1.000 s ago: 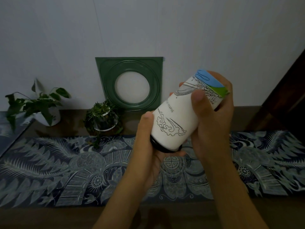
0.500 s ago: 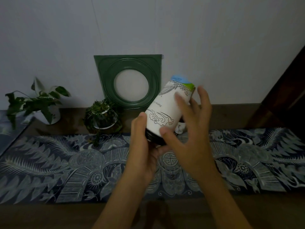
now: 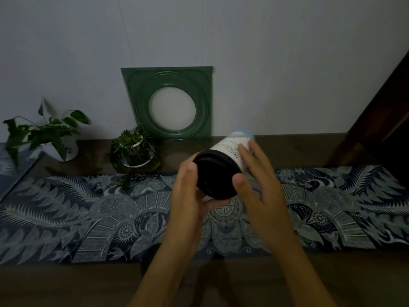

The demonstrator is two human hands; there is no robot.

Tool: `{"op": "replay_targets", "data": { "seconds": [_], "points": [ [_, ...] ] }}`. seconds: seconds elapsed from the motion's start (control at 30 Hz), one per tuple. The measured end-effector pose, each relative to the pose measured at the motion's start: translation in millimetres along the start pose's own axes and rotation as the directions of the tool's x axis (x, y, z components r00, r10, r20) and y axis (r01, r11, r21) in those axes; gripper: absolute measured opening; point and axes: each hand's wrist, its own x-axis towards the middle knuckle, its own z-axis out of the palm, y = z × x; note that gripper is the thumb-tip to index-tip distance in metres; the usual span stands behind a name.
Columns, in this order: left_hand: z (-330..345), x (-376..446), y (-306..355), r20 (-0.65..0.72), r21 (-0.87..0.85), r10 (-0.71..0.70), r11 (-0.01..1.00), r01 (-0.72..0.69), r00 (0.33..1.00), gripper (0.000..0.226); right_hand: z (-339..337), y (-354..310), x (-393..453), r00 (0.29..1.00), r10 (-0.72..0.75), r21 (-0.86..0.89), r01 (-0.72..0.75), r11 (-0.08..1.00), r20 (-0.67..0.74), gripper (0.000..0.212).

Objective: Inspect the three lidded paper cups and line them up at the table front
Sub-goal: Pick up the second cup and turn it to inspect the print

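Observation:
One white paper cup (image 3: pixel 229 146) with line drawings and a black lid (image 3: pixel 217 175) is held in the air over the middle of the table. It lies tilted, lid toward me and base pointing away. My left hand (image 3: pixel 188 202) holds it from the left, thumb on the lid's edge and fingers curled underneath. From the right, my right hand (image 3: pixel 261 191) grips it with the thumb at the lid's rim and the fingers along its side. No other cup is in view.
A blue patterned runner (image 3: pixel 77 218) covers the wooden table (image 3: pixel 66 284). Two potted plants (image 3: pixel 132 149) (image 3: pixel 51 136) stand at the back left, and a green square frame (image 3: pixel 170 103) leans on the wall. Dark wooden furniture (image 3: pixel 380 120) rises at the right.
The cup has come down and swung round, so its lid now faces me instead of its side. My right hand let go, then closed on the cup again.

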Motion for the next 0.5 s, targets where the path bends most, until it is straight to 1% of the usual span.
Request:
{"op": "replay_targets", "data": {
  "seconds": [0.07,0.17,0.2,0.3,0.37,0.43,0.5],
  "points": [
    [-2.7,-3.3,-8.3,0.03,-0.014,-0.025,1.0,0.025,0.999,0.038,-6.0,5.5,-5.8,0.997,0.083,0.06,-0.082,0.995,-0.009,0.072],
    [-8.4,-9.7,-26.1,0.067,0.052,-0.049,0.998,0.046,0.997,0.039,-13.9,16.1,-14.6,0.983,0.182,0.128,-0.179,0.976,-0.016,0.055],
    [-10.1,-12.4,-32.2,0.051,0.078,-0.065,0.995,0.061,0.997,0.039,-15.6,20.3,-18.3,0.977,0.214,0.125,-0.212,0.969,-0.001,0.054],
    [-15.3,-21.9,-50.4,-0.056,0.088,-0.127,0.987,0.131,0.99,0.04,-17.3,39.2,-30.5,0.953,0.295,0.114,-0.302,0.946,0.075,0.056],
    [-20.4,-29.4,-63.4,-0.124,0.097,-0.183,0.976,0.196,0.975,0.036,-15.0,54.0,-41.2,0.923,0.365,0.131,-0.379,0.916,0.119,0.052],
    [-27.5,-36.9,-75.8,-0.175,0.107,-0.256,0.955,0.277,0.951,0.032,-12.1,68.7,-53.0,0.893,0.429,0.169,-0.448,0.878,0.138,0.039],
    [-33.3,-44.1,-87.6,-0.193,0.1,-0.315,0.936,0.338,0.929,0.028,-9.4,79.9,-64.1,0.86,0.483,0.221,-0.509,0.832,0.163,0.024]
  ]
}}
